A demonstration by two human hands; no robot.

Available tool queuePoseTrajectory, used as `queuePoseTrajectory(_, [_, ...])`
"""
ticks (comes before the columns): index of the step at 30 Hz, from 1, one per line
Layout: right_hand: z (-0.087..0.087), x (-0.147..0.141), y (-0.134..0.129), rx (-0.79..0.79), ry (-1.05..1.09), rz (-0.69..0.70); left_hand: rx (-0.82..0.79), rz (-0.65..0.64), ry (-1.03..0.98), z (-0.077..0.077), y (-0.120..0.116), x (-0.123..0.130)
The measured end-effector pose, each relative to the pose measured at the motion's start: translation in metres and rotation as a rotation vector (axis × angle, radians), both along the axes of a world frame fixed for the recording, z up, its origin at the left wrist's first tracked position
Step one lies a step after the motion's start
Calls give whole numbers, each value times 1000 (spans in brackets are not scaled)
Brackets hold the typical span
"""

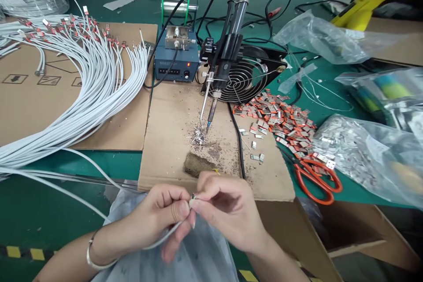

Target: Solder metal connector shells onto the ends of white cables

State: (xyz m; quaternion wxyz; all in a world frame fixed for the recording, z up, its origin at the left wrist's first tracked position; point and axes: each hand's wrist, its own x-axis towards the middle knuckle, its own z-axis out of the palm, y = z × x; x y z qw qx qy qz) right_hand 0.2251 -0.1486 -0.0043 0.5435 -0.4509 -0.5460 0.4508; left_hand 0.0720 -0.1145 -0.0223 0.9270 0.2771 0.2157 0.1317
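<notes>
Left hand [161, 211] pinches the cable [165, 236]; right hand [228, 205] pinches at its tip [193, 195]; seemingly fine end-work, the next move calling for steadiness.

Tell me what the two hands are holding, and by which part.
The left hand and right hand pinch a white cable near its end; the tip is mostly hidden.

The left hand [167, 213] is gripping a white cable [164, 238] near its end while the right hand [228, 207] is pinching at its tip, and beyond them a soldering iron [225, 67] is pointing down at a cardboard sheet [172, 116], orange-and-silver connectors [284, 119] lying heaped beside scissors [298, 178].
</notes>
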Motion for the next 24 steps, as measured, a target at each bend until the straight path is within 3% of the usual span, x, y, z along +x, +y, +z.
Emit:
queuePoseTrajectory(4, [3,-1,-7,418,-420,-215,-126,47,-123,-5,-3,4])
queuePoseTrajectory(7, [6,4,-9,511,-604,-205,-20,79,-51,2,-1,4])
queuePoseTrajectory(11, [4,7,-8,466,-450,-236,129,132,141,15,3,3])
queuePoseTrajectory(14, [6,9,-7,410,-403,-183,206,181,193,18,4,0])
queuePoseTrajectory(19, [19,22,-4,29,-394,75,259,-9,190,16,6,-9])
queuePoseTrajectory(24, [27,28,0,-27,-373,207,370,-140,252,17,8,-13])
